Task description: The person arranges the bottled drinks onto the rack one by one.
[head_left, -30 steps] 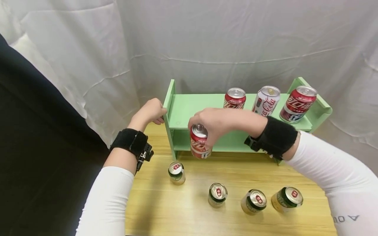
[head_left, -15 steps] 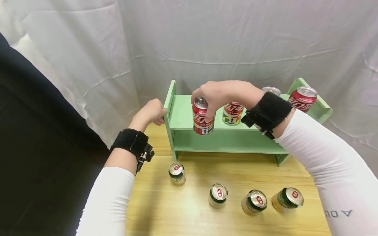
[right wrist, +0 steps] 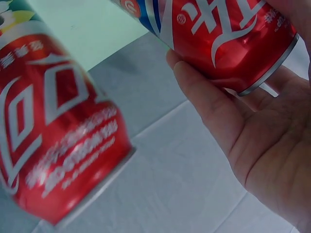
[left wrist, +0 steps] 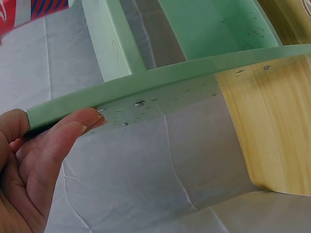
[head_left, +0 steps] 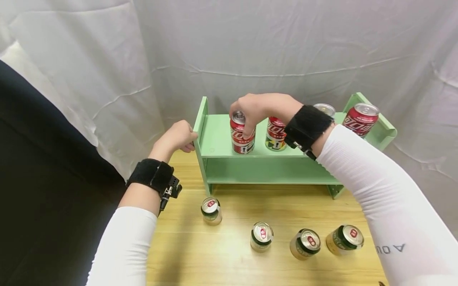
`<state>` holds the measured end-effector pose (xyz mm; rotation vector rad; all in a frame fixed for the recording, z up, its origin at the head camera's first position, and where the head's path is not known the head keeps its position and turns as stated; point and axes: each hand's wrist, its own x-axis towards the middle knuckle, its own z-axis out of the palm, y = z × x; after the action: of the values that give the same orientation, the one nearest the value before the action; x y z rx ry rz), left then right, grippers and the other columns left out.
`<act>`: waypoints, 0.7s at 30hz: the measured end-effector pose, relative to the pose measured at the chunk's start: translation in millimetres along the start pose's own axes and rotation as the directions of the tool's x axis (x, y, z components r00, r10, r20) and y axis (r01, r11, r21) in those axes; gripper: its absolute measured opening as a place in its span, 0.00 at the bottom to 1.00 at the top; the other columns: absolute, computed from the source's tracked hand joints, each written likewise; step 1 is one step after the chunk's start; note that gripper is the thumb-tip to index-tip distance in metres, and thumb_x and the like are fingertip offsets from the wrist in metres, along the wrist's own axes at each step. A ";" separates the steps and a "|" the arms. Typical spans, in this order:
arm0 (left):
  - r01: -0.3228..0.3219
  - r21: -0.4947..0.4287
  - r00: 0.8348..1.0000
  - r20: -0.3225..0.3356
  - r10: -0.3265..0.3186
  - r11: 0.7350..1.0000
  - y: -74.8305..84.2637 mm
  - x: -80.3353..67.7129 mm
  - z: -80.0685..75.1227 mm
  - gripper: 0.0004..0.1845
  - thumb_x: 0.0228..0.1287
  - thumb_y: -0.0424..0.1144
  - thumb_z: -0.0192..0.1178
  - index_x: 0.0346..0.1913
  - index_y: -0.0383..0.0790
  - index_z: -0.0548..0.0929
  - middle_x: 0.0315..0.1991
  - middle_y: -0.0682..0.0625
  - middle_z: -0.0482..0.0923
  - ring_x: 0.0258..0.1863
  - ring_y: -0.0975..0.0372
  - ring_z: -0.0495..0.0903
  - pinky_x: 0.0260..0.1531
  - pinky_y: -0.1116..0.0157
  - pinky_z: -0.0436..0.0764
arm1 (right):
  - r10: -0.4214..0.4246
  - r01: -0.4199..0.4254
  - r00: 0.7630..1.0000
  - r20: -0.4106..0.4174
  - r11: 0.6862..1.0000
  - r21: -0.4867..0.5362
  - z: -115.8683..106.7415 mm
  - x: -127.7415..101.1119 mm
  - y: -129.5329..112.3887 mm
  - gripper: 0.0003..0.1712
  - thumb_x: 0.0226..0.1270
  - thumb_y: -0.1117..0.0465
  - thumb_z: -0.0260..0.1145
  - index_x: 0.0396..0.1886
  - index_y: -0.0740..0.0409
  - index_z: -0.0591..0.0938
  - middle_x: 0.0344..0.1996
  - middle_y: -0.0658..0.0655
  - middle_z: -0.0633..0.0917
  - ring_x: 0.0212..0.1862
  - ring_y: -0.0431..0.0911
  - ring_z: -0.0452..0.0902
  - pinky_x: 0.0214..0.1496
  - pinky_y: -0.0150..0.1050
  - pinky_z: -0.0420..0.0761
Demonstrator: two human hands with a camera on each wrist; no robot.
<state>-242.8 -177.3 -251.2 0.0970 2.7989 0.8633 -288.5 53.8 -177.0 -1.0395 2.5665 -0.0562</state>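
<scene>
My right hand [head_left: 255,108] grips a red cola can [head_left: 242,139] near its top, fingers and thumb around it. The can is upright at the left part of the green shelf's [head_left: 218,137] upper board; whether its base touches cannot be told. In the right wrist view, the held cola can [right wrist: 218,39] sits between fingers and thumb, with another red can [right wrist: 63,126] beside it. At the shelf's left side panel, my left hand [head_left: 177,137] pinches the edge; in the left wrist view, fingers [left wrist: 58,141] lie along the panel's outer face [left wrist: 160,82].
On the upper board stand another red can [head_left: 276,135], a can mostly hidden by my right wrist [head_left: 325,108], and a red can [head_left: 361,119] at the right. Several small green-and-gold cans [head_left: 262,237] stand on the wooden table [head_left: 229,262]. A pale curtain [head_left: 250,47] hangs behind.
My right hand has lifted the red cola can from in front of the shelf up and back onto or just over the upper board. The left hand keeps its hold on the side panel.
</scene>
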 end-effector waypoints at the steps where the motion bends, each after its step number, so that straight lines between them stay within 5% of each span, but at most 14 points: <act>1: -0.001 -0.003 1.000 0.001 0.001 1.000 -0.3 0.0 0.3 0.15 0.67 0.33 0.45 0.21 0.33 0.73 0.34 0.34 0.83 0.32 0.50 0.86 0.32 0.63 0.87 | -0.002 0.002 1.000 -0.003 1.000 0.002 0.4 2.1 -0.3 0.35 0.48 0.59 0.73 0.58 0.55 0.72 0.51 0.59 0.77 0.51 0.51 0.76 0.50 0.44 0.80; 21: 0.015 -0.021 1.000 0.016 -0.014 1.000 -6.2 -3.4 4.5 0.15 0.66 0.33 0.44 0.22 0.34 0.73 0.38 0.33 0.83 0.29 0.54 0.86 0.34 0.62 0.87 | -0.019 0.019 0.999 -0.027 1.000 0.024 12.5 26.5 -0.2 0.33 0.48 0.61 0.71 0.56 0.60 0.73 0.48 0.60 0.79 0.48 0.50 0.78 0.48 0.42 0.82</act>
<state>-238.5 -180.3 -257.7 0.0796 2.7721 0.8843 -301.5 36.9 -197.1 -1.0611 2.5731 -0.1063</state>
